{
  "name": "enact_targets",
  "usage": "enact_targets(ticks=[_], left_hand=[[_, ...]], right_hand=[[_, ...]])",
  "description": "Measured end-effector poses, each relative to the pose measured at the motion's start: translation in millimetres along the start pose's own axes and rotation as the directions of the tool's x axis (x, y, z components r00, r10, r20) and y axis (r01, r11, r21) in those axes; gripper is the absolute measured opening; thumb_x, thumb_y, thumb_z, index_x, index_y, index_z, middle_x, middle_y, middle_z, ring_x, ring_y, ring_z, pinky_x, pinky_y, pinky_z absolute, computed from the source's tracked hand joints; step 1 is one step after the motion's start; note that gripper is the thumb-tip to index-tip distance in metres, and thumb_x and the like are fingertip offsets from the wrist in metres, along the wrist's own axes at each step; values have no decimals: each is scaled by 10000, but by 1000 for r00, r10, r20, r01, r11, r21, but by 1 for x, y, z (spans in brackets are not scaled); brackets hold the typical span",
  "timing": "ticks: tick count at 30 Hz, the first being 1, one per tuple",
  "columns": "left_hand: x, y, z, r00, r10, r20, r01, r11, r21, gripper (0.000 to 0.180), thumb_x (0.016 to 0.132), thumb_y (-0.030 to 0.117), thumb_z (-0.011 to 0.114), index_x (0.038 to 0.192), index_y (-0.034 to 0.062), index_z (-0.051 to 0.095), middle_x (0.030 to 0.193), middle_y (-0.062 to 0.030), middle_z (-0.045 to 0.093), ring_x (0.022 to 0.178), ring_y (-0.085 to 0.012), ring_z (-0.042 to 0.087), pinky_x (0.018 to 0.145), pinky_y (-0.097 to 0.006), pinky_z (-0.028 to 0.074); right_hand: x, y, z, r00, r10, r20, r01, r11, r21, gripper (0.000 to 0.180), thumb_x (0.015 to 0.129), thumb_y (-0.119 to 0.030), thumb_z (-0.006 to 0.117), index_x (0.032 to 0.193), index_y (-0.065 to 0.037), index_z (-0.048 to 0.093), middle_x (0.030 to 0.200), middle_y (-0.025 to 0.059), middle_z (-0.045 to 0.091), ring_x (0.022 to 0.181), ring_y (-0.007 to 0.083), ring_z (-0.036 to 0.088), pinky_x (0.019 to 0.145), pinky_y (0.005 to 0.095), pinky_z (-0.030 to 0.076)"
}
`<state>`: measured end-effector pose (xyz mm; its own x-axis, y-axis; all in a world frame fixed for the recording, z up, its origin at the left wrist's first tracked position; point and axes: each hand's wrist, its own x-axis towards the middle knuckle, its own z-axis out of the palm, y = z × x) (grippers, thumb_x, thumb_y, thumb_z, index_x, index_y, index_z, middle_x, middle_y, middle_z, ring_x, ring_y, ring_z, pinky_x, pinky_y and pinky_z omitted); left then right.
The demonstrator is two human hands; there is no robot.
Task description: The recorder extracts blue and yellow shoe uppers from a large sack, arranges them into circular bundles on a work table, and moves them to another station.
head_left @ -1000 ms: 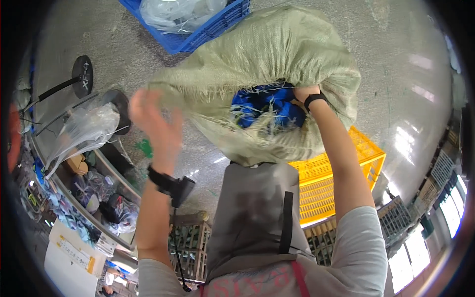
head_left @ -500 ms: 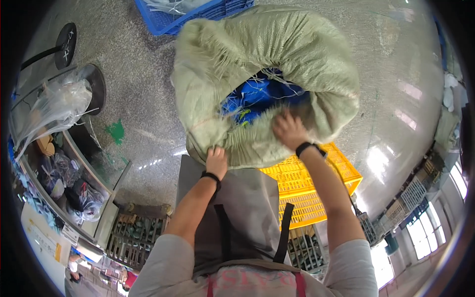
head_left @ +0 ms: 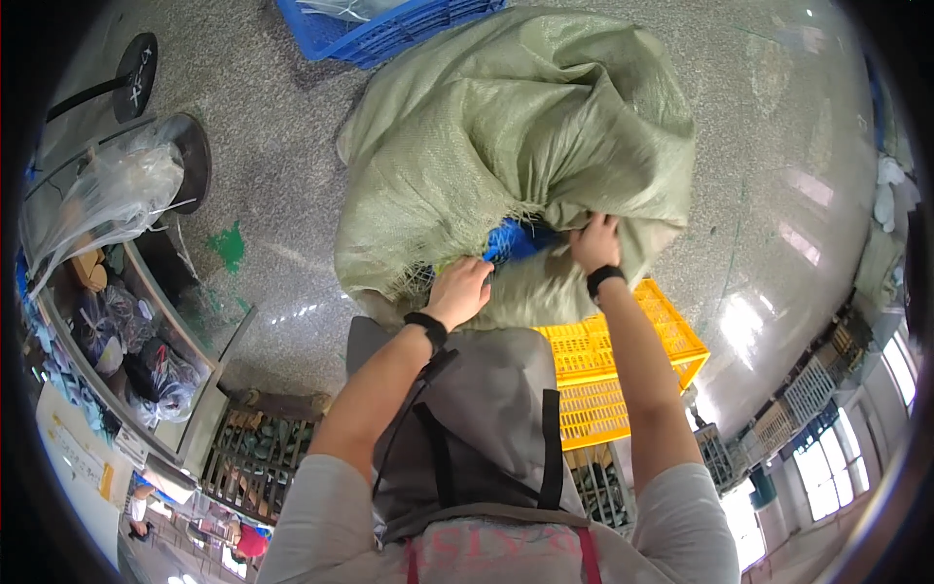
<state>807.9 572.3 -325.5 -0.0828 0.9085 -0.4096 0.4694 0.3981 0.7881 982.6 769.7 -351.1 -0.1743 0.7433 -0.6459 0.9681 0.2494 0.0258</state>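
Observation:
A large pale green woven sack [head_left: 428, 185] sits in front of me, its frayed mouth drawn in to a small gap. Blue material [head_left: 508, 240] shows inside; the rest of the contents is hidden. My left hand [head_left: 461, 292] is closed at the near left edge of the mouth, its fingers curled by the frayed rim. On the right side of the opening, my right hand [head_left: 594, 245] grips a fold of the sack's cloth. Both wrists wear black bands.
A yellow plastic crate [head_left: 593, 394] stands below the sack's right side. Beyond the sack is a blue crate [head_left: 365, 39]. To the left are a bin [head_left: 161, 341] of plastic-wrapped items and a round black base [head_left: 136, 78]. A grey apron covers my front.
The sack's far side has folded inward toward me, narrowing the mouth. My left hand has moved up and right to the opening; my right hand has shifted slightly right along the rim.

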Motion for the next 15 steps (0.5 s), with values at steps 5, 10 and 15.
enact_targets(ticks=[5,10,15], left_hand=[[-17,-67,5,881,-340,-329,470,719,512,478,691,218,610,1097,2,481,1035,-130,488,987,-281,455,826,-396,350],[-19,-77,-31,626,-780,15,731,593,338,554,652,319,676,1055,-16,495,1087,-147,473,1096,-288,374,882,-410,324],[-26,-73,-5,635,-747,-194,749,536,389,469,673,343,654,976,-9,586,1092,-145,505,1088,-277,374,904,-396,277]], right_hand=[[14,5,-94,886,61,-460,-52,998,32,464,724,-258,580,1144,-95,470,1181,299,385,852,429,565,760,449,475],[11,25,-126,994,109,-13,-102,961,258,263,756,-200,609,950,-28,562,740,155,598,748,280,613,627,361,497],[16,-14,-153,912,28,-410,403,135,905,378,778,-133,624,1096,-20,453,923,84,571,785,136,576,632,238,490]])
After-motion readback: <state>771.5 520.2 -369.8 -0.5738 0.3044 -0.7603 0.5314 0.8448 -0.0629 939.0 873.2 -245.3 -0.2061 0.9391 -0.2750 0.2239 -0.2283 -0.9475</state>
